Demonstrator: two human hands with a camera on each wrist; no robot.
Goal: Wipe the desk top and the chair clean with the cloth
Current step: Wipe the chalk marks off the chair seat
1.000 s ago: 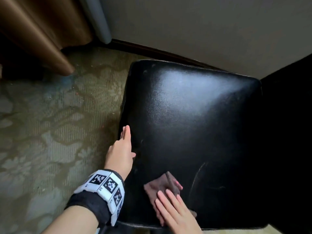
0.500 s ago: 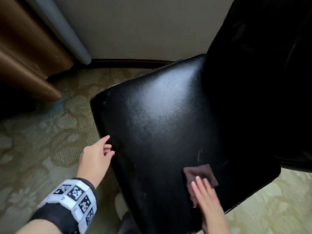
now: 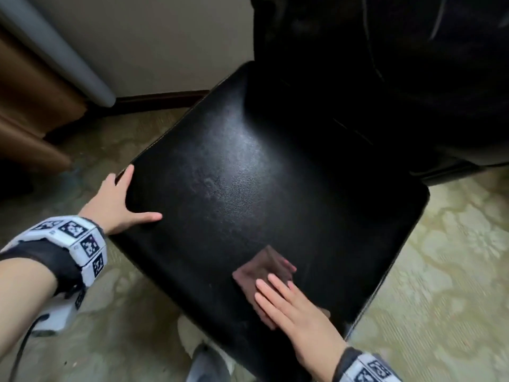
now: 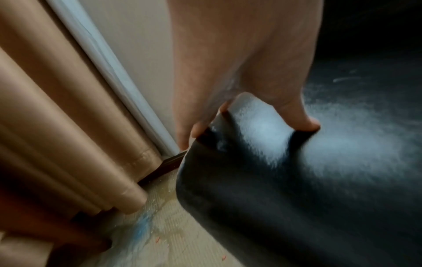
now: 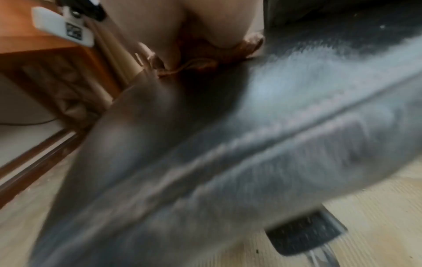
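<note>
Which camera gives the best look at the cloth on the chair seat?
The head view. It shows the brown cloth lying flat on the black chair seat, pressed under the right hand. The right wrist view shows only a blurred bunched edge of it under the palm. The left wrist view does not show it at all.
</note>
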